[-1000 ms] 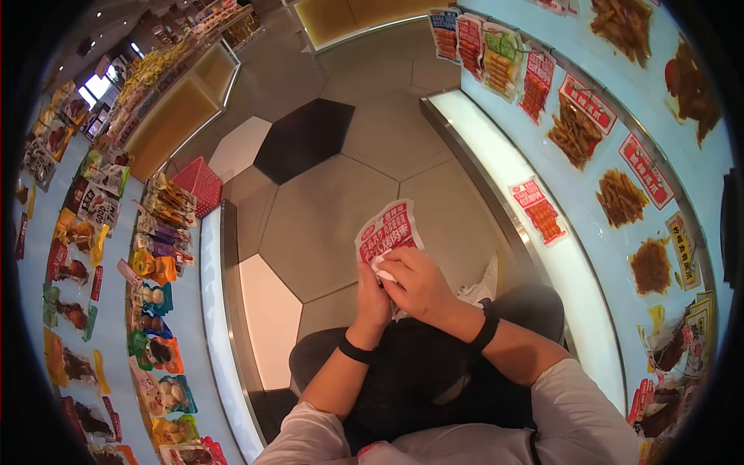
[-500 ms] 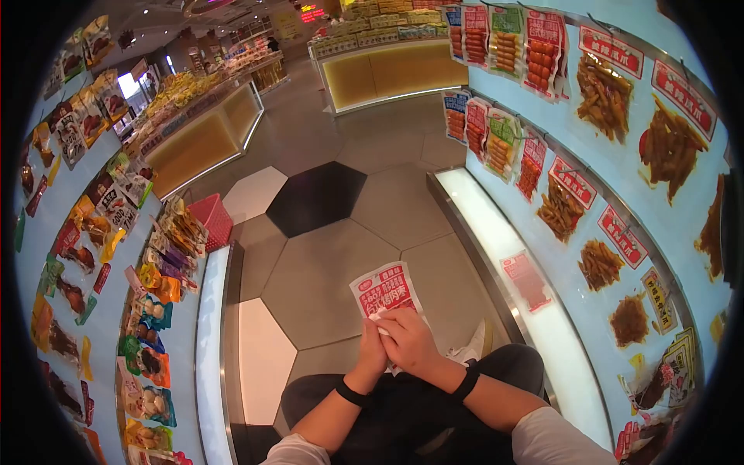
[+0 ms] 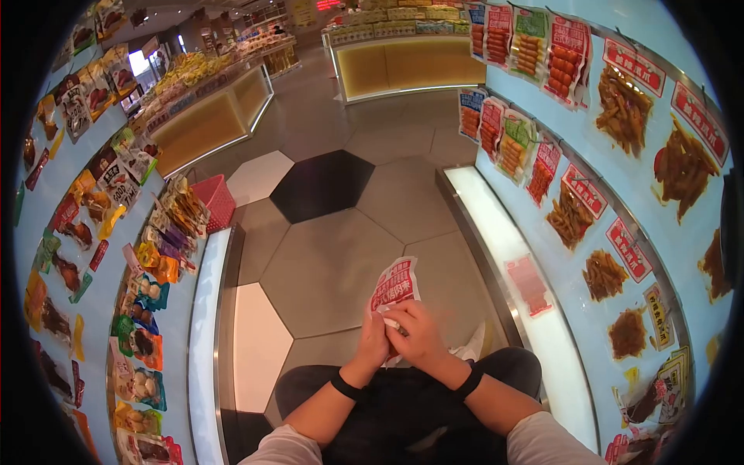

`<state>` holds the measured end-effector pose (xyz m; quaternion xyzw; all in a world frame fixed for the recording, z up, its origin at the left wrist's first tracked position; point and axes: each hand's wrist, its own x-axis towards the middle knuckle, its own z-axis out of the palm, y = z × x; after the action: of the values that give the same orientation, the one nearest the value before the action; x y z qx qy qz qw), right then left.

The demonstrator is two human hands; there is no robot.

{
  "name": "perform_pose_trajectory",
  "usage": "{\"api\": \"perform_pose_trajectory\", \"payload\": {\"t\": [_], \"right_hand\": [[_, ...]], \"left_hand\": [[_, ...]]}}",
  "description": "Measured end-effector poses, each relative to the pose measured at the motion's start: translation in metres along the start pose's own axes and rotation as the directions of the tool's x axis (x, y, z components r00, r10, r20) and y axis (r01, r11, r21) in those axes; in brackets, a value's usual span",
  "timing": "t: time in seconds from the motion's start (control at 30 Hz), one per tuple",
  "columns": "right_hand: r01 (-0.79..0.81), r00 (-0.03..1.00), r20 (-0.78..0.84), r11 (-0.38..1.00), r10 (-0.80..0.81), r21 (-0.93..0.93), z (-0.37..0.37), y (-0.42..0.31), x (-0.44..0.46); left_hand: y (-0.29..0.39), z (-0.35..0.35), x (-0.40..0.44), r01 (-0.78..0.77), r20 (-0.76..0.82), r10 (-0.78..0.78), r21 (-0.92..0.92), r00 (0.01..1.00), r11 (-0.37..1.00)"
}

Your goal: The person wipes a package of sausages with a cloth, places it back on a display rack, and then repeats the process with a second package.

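Observation:
A red and white snack packet (image 3: 397,284) stands up from between my hands, in front of my knees. My left hand (image 3: 373,341) is closed on its lower left edge. Close against it, my right hand (image 3: 416,332) has its fingers bent over the packet's lower part, with a bit of something white, perhaps a cloth or tissue, at the fingertips. The packet's lower end is mostly hidden by my fingers. Another red packet (image 3: 528,285) lies flat on the lit white ledge (image 3: 496,232) to the right.
Hanging snack packets cover the blue wall (image 3: 504,167) on the right and the blue wall (image 3: 178,310) on the left. A pink basket (image 3: 212,203) stands on the floor by the left ledge. Display counters (image 3: 411,66) are further back. A shoe (image 3: 473,345) shows beside my right knee.
The view has tilted up, showing more of the shop. The packet in my hands has turned and tilted, its front now at an angle. Both hands remain together on it.

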<state>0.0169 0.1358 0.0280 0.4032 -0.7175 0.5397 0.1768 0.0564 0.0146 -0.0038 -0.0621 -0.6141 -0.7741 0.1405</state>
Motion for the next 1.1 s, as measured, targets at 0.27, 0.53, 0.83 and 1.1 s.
{"api": "perform_pose_trajectory", "payload": {"t": [0.27, 0.53, 0.83, 1.1], "right_hand": [[0.001, 1.0, -0.009, 1.0, -0.001, -0.007, 0.003, 0.001, -0.003], [-0.014, 0.998, -0.069, 0.992, 0.005, -0.129, 0.001, 0.011, -0.004], [0.037, 0.999, 0.013, 0.997, -0.036, -0.07, 0.003, -0.001, -0.002], [-0.18, 0.978, -0.113, 0.983, 0.176, -0.033, -0.009, 0.031, 0.005]], "left_hand": [[-0.013, -0.002, -0.003, 0.025, -0.016, -0.027, -0.087, 1.0, 0.996], [0.007, 0.001, -0.003, 0.014, -0.025, -0.018, -0.147, 1.0, 0.989], [0.003, -0.003, -0.003, 0.031, -0.014, -0.032, -0.044, 0.999, 0.999], [-0.013, -0.004, 0.008, 0.169, -0.107, -0.214, -0.331, 0.971, 0.928]]}}
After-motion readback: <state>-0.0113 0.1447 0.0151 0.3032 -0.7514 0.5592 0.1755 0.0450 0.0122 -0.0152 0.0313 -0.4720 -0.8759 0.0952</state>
